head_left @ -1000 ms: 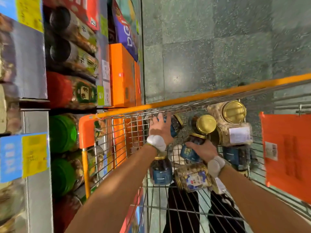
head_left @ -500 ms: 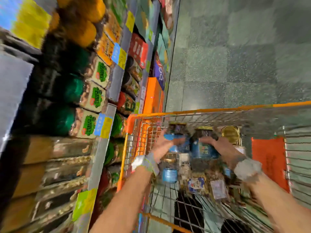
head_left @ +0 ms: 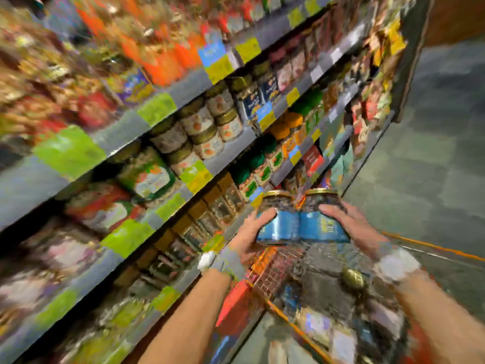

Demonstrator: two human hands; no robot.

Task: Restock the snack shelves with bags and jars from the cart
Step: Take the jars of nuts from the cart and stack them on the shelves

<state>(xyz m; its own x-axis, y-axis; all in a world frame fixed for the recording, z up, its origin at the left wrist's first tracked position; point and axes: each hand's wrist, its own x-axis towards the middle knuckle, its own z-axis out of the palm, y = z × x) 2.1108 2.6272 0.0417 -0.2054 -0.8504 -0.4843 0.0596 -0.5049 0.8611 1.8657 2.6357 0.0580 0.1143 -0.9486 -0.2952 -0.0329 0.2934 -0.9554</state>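
While much of the view is smeared by blur, two blue-labelled jars are seen held upright side by side above the cart (head_left: 270, 269), touching each other. The left jar (head_left: 279, 224) is gripped by the left hand (head_left: 249, 233), whose fingers (head_left: 265, 214) are curled round its outer side and clamped on the label. The right jar (head_left: 321, 224) is gripped in the same way by the right hand (head_left: 354, 225), whose fingers (head_left: 332, 208) are wrapped over its outer side. Gold lids are carried by both jars, and dark contents can be made out above the labels. A white band (head_left: 397, 265) is worn on the right wrist.

Inside the cart, below the held jars, a gold lid (head_left: 353, 278) of another jar is visible; the goods nearer the person are too blurred to be told apart. The cart's orange rim (head_left: 430, 248) is seen on its right side.

Left of the cart, the shelves (head_left: 162, 119) are filled with packed goods. Stacked jars (head_left: 210, 127) with gold lids are set two high on a shelf above and left of the cart, and green-lidded jars (head_left: 252, 164) are ranged on a lower shelf nearer to it. Price tags (head_left: 246, 49) in yellow and green are fixed along the shelf edges. A grey-green floor (head_left: 433, 158) is seen beyond the cart and to its right.
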